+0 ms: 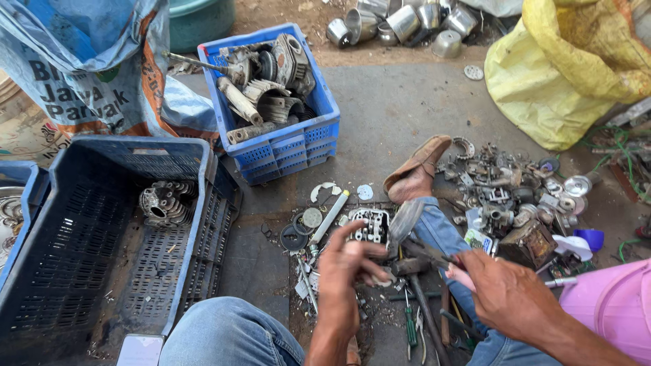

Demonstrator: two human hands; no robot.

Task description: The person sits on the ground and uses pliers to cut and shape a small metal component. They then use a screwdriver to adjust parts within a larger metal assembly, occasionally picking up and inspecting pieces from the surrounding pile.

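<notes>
Down between the person's legs, a small grey engine part point(370, 226) lies on the floor, close enough for both hands. The left hand point(347, 271) hovers just over it, fingers loosely spread and holding nothing. The right hand point(505, 291) has its fingers clamped on pliers point(434, 257) pointing toward the part. Screwdrivers point(410, 325) lie handy; 2 blue crates point(285, 142) keep sorted scrap apart.

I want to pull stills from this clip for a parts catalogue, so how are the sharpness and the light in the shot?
Head view: even, soft daylight with faint shadows and no harsh glare, though the steel cups at the top shine a little. The blue crate and the scrap pile are sharp. The left hand and the tool in the right hand are motion-blurred. Edges bow slightly from the wide lens.
</notes>
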